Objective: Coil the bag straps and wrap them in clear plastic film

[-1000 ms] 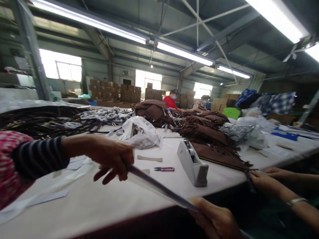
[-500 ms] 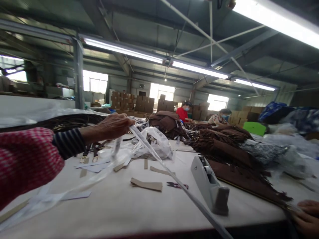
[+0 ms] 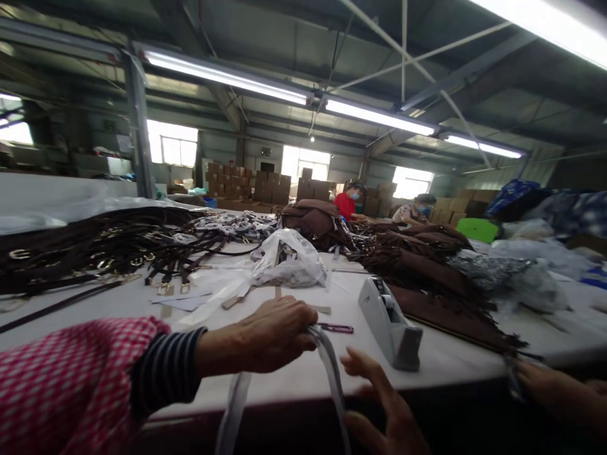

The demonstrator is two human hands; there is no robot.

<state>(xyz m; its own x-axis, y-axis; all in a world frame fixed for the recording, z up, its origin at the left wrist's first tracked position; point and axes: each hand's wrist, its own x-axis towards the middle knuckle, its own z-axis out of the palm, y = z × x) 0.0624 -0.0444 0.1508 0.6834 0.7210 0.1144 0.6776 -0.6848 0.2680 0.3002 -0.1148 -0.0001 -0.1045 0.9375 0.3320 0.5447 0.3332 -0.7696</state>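
My left hand (image 3: 279, 335), in a pink checked sleeve over a striped cuff, is closed on a long pale grey-white strip (image 3: 329, 363). Both lengths of the strip hang down past the table's front edge. To the right, my right hand (image 3: 386, 404) is slightly blurred, its fingers apart beside the hanging strip. Whether it touches the strip I cannot tell. Thread snips (image 3: 337, 328) with purple handles lie just beyond my left hand. A grey tape dispenser (image 3: 391, 325) stands on the white table (image 3: 199, 395) past my right hand.
Brown fringed bags (image 3: 427, 284) are heaped at the right, black straps with buckles (image 3: 109, 246) at the left. A clear plastic bag (image 3: 290, 259) sits mid-table. Another person's hand (image 3: 550, 379) is at the right edge. Two people (image 3: 348, 203) work at the back.
My left hand has come down and right, towards me, with the strip still in it. My right hand has come into view. The view has shifted slightly.
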